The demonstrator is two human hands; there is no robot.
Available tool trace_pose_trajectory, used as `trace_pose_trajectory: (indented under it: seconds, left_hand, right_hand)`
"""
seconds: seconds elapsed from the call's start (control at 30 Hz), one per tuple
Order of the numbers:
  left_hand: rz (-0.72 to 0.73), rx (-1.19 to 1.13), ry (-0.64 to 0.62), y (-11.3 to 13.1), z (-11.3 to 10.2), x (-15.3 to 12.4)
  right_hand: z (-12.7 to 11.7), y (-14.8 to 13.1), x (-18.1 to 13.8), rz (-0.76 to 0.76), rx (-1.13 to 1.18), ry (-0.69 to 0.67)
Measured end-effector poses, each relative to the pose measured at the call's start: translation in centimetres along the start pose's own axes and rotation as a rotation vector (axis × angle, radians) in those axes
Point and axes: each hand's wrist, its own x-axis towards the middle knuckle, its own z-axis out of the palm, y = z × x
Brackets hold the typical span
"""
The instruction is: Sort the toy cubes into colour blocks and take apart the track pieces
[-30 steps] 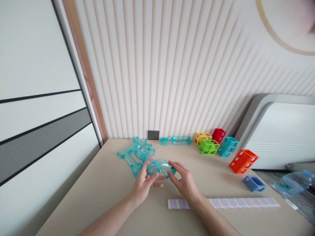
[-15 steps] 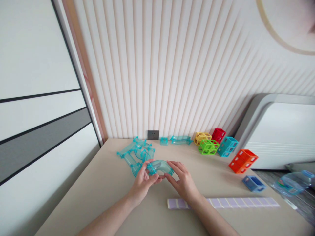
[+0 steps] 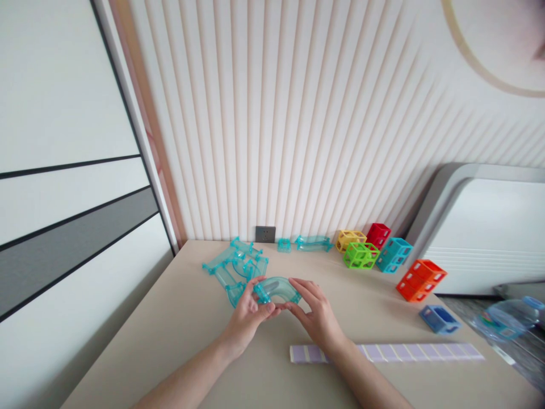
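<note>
A clear teal curved track piece [image 3: 279, 286] is held above the table between both hands, its arch bending away from me. My left hand [image 3: 248, 312] is closed round its left end, thumb in front. At the right end, my right hand [image 3: 313, 307] pinches the piece between thumb and fingers. Just beyond my left hand lies a loose pile of similar teal track pieces [image 3: 227, 275], partly hidden by that hand. Under my right wrist runs a flat lilac strip [image 3: 404, 352] marked off in segments.
Along the back edge lie a small teal piece [image 3: 284, 245] and a longer teal track piece [image 3: 314, 243]. Yellow [image 3: 349, 239], green [image 3: 360, 255], red [image 3: 378, 234], turquoise [image 3: 394, 254], orange [image 3: 421, 280] and blue [image 3: 439, 318] open-frame blocks stand to the right. A plastic bottle [image 3: 506, 318] lies beyond the table's right edge.
</note>
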Motion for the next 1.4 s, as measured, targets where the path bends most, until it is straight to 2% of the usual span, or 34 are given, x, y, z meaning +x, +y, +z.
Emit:
trace_pose_trajectory:
  seconds: [0.2, 0.43, 0.7, 0.83, 1.13, 1.4]
  left_hand:
    - [0.004, 0.01, -0.033, -0.4, -0.4, 0.1]
    - [0.005, 0.032, -0.022, -0.5, -0.3, 0.2]
    - [-0.014, -0.045, -0.005, -0.7, -0.6, 0.3]
    - [0.003, -0.099, 0.047, -0.4, -0.5, 0.4]
    - [-0.018, -0.069, 0.014, -0.6, -0.5, 0.1]
    - [-0.018, -0.01, -0.003, -0.9, -0.7, 0.4]
  right_hand:
    - [-0.1, -0.2, 0.0, -0.104, -0.079, 0.025]
    - [-0.3, -0.3, 0.1, -0.125, -0.156, 0.006]
    - [-0.7, -1.0, 0.1, -0.076, -0.176, -0.055]
    - [-0.4, -0.8, 0.0, -0.02, -0.19, -0.015]
    - [0.2, -0.8, -0.2, 0.083, -0.071, 0.043]
    - [0.5, -0.4, -0.3, 0.059, -0.169, 0.069]
